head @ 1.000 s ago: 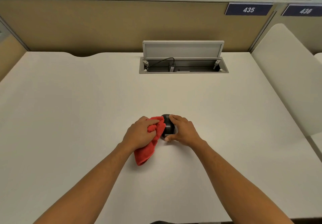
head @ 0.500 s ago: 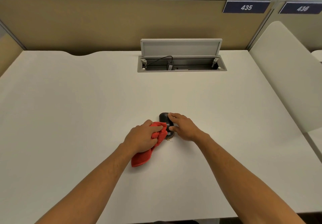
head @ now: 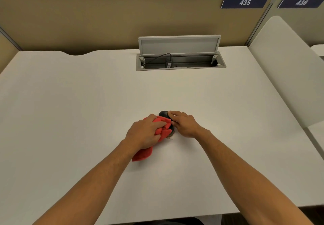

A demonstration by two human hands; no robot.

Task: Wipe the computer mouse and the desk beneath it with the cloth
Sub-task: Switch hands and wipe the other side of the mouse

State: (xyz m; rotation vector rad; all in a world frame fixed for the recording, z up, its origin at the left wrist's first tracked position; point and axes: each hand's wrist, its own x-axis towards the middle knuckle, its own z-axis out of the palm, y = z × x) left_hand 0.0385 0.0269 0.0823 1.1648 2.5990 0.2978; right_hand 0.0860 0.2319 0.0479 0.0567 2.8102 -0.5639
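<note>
Mouse (head: 164, 114): dark, on the tabletop near the middle, a little toward the person; only its far end shows, the rest lies under the cloth and the two hands.
Cloth (head: 164, 128): red, bunched over the near part of the mouse; a loose tail (head: 142, 154) trails back under the left wrist onto the tabletop.
Left hand (head: 143, 133): grip closed around the bunched cloth, pressing it against the mouse's left and near side.
Right hand (head: 183, 124): grip narrow on the mouse, fingertips curled over its far end and thumb at its side beside the cloth.
Tabletop (head: 70, 102): pale, plain, with a shallow curved notch in the far edge at the left.
Speck (head: 169, 137): a small light mark on the tabletop just at the near edge of the mouse; too small to tell what it is.
Cable box (head: 180, 62): grey recessed tray at the far middle, lid (head: 178, 45) standing upright; a black cable and plug (head: 168, 62) lie inside, with a small white label too small to read.
Partition (head: 105, 19): tan panel behind the tabletop.
Signs: two dark blue plates with white numerals on the partition's upper right, "435" (head: 245, 2) and, blurred, "436" (head: 300, 2).
Side panel (head: 287, 70): pale rounded divider at the right edge.
</note>
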